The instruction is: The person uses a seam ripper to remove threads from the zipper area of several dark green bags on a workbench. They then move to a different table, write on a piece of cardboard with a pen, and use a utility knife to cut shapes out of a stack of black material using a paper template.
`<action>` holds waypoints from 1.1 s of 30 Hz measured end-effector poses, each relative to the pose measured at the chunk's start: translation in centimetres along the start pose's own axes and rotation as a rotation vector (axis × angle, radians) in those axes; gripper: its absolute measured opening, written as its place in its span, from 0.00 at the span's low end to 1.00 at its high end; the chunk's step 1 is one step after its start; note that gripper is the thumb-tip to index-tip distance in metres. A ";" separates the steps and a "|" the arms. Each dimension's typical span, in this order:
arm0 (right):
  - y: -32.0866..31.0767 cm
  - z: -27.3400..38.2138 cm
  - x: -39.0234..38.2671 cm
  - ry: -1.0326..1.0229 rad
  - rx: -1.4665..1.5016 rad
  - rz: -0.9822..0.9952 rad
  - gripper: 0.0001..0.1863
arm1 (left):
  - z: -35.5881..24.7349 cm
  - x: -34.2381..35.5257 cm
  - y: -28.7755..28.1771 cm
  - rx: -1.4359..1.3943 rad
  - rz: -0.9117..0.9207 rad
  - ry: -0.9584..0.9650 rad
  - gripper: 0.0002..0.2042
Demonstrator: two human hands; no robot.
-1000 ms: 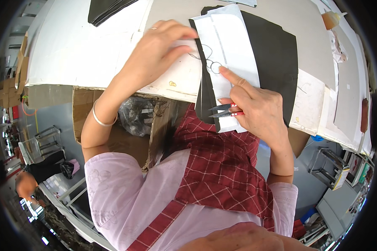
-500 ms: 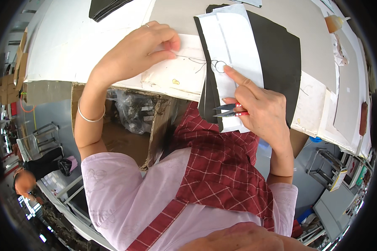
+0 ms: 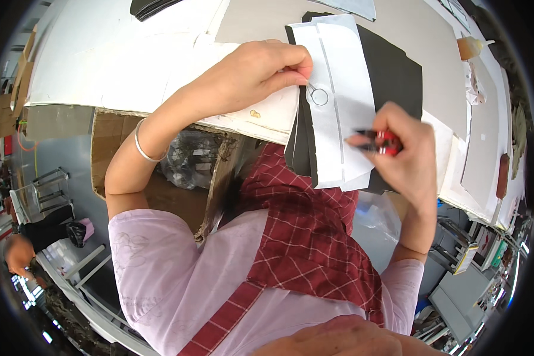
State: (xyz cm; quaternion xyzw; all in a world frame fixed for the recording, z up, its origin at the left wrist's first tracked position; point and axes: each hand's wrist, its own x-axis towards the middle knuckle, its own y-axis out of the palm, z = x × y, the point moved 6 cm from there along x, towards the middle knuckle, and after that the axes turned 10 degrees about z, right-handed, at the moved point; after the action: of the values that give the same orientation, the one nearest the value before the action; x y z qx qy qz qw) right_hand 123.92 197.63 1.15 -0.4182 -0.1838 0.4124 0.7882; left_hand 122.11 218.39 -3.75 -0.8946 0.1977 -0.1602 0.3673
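A white panel [image 3: 353,65] with a grey line along it lies over black sheets [image 3: 394,83] at the table's front edge. My left hand [image 3: 261,74] pinches a dark thread [image 3: 312,89] at the panel's left edge. From the fingertips the thread runs into a small round loop lying on the white surface. Red-handled thread snips [image 3: 387,143] are gripped in my right hand [image 3: 412,157], over the lower right part of the panel. That hand and the blades are blurred by motion.
Under the table edge, a cardboard box [image 3: 115,139] holds a clear plastic bag [image 3: 190,157]. More black sheets [image 3: 151,7] lie at the far left. A yellowish squeeze bottle [image 3: 470,47] stands far right. Another person [image 3: 19,252] is at the left.
My left hand has moved right to the panel's edge, and the loop is now single. My right hand has lifted its finger off the panel and drawn right with the snips.
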 end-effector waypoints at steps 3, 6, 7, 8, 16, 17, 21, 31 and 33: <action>-1.3 -0.3 2.9 -0.038 -0.132 0.111 0.19 | -0.4 0.1 0.1 0.050 -0.061 0.033 0.05; -0.8 -1.3 5.7 -0.153 -0.170 0.208 0.19 | -0.1 0.0 0.4 0.053 -0.101 0.038 0.05; -0.7 -1.4 6.5 -0.150 -0.226 0.249 0.18 | -0.1 -0.1 0.5 0.053 -0.119 0.043 0.05; -0.7 -1.4 7.3 -0.146 -0.281 0.289 0.18 | 0.0 -0.1 0.6 0.053 -0.136 0.048 0.05; 0.5 -1.5 10.9 -0.237 -0.199 0.492 0.21 | 0.1 -0.2 0.8 0.083 -0.203 0.060 0.05; 0.6 -1.5 11.0 -0.231 -0.213 0.509 0.22 | 0.1 -0.2 0.9 0.083 -0.207 0.060 0.05; 0.7 -1.6 11.4 -0.220 -0.228 0.542 0.25 | 0.2 -0.1 0.9 0.068 -0.213 0.046 0.05; 1.1 -2.2 11.9 -0.169 -0.189 0.638 0.16 | 0.3 -0.1 0.9 0.065 -0.210 0.022 0.05; 1.1 -2.3 12.1 -0.171 -0.183 0.652 0.16 | 0.3 -0.1 0.9 0.066 -0.209 0.024 0.05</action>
State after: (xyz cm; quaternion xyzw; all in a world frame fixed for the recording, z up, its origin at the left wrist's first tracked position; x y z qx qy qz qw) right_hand 132.01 206.48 -1.72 -0.4879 -0.1423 0.6577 0.5561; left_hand 121.98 218.02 -4.60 -0.8959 0.1022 -0.2149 0.3752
